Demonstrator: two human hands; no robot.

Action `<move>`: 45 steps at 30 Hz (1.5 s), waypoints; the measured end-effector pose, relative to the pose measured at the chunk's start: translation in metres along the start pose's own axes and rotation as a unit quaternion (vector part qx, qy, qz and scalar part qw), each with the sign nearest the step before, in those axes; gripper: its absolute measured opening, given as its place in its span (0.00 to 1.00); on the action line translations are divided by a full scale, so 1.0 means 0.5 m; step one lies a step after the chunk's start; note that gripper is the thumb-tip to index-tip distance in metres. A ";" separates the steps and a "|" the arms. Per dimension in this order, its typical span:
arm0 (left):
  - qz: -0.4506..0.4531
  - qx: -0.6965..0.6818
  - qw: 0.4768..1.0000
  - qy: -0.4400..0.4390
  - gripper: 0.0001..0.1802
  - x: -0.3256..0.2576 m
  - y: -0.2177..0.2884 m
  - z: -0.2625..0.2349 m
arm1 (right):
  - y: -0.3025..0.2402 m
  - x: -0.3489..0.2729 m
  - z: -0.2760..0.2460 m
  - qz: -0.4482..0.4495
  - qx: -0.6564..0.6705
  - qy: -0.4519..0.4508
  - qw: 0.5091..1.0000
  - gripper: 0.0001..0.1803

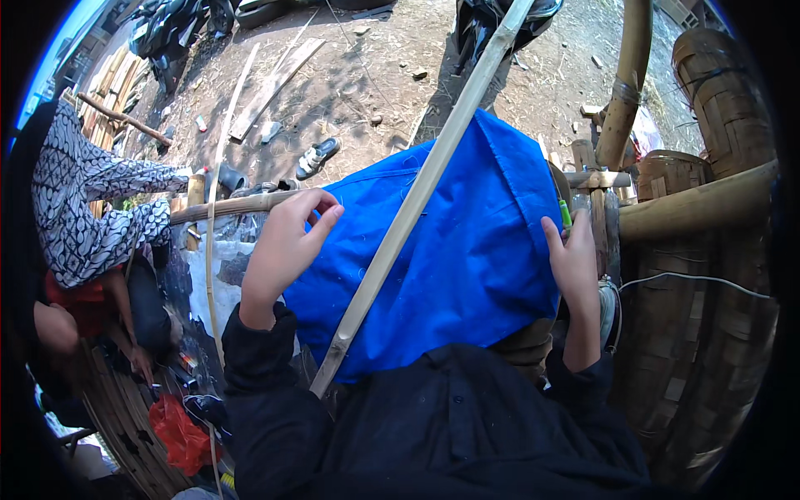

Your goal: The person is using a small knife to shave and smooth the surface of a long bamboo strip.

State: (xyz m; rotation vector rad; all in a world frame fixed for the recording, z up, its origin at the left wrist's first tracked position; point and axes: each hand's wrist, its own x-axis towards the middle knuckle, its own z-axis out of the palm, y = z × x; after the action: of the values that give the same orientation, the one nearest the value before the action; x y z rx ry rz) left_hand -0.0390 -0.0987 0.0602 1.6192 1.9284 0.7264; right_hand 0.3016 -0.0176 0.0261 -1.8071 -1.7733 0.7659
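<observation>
A long split bamboo strip lies diagonally across the blue cloth over my lap, its near end by my left forearm. My left hand is raised at the cloth's left edge, fingers loosely curled and thumb apart, with nothing in it; it is clear of the strip. At the cloth's right edge, my right hand is closed around a thin green-handled tool. The far end of that tool is hard to make out, so its kind is unclear.
A horizontal bamboo pole crosses at left, and a thick one at right beside woven bamboo panels. Another person in a patterned garment sits at left near a red plastic bag. A sandal and planks lie beyond.
</observation>
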 end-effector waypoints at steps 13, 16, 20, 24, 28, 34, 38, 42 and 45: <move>0.064 0.202 0.977 0.023 0.19 -0.104 -0.023 0.263 | 0.042 0.000 0.006 -0.087 -0.004 -0.032 0.996 0.11; -0.008 0.103 0.994 0.027 0.20 -0.092 -0.029 0.233 | 0.057 0.013 -0.046 -0.047 0.268 -0.034 0.962 0.09; 0.041 0.128 0.988 0.075 0.21 0.019 0.019 0.153 | 0.075 0.028 -0.113 -0.027 0.355 0.004 0.934 0.11; 0.065 0.175 0.979 0.077 0.21 0.068 0.067 0.163 | 0.123 0.032 -0.132 0.009 0.355 0.002 0.935 0.11; 0.060 0.235 0.965 0.096 0.21 0.104 0.018 0.184 | 0.151 0.003 -0.165 0.008 0.305 -0.016 0.952 0.06; 0.129 0.380 0.910 0.107 0.18 0.164 -0.018 0.159 | 0.172 -0.005 -0.182 0.050 0.143 -0.131 0.980 0.08; 0.185 0.416 0.890 -0.012 0.10 0.211 -0.011 0.136 | 0.186 -0.003 -0.207 0.053 0.064 -0.029 0.996 0.12; 0.174 0.506 0.840 -0.085 0.11 0.153 0.031 0.022 | 0.188 0.005 -0.211 0.007 0.055 -0.010 0.998 0.13; 0.100 0.470 0.873 -0.082 0.17 0.098 0.017 -0.083 | 0.161 0.017 -0.195 -0.011 0.075 -0.026 0.997 0.13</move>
State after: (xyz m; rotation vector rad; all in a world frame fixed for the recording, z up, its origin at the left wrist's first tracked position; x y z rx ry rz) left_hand -0.0689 -0.0521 0.0939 2.3473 2.1236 -0.3959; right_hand 0.4271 -0.0079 0.0404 -1.6820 -1.7160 0.9191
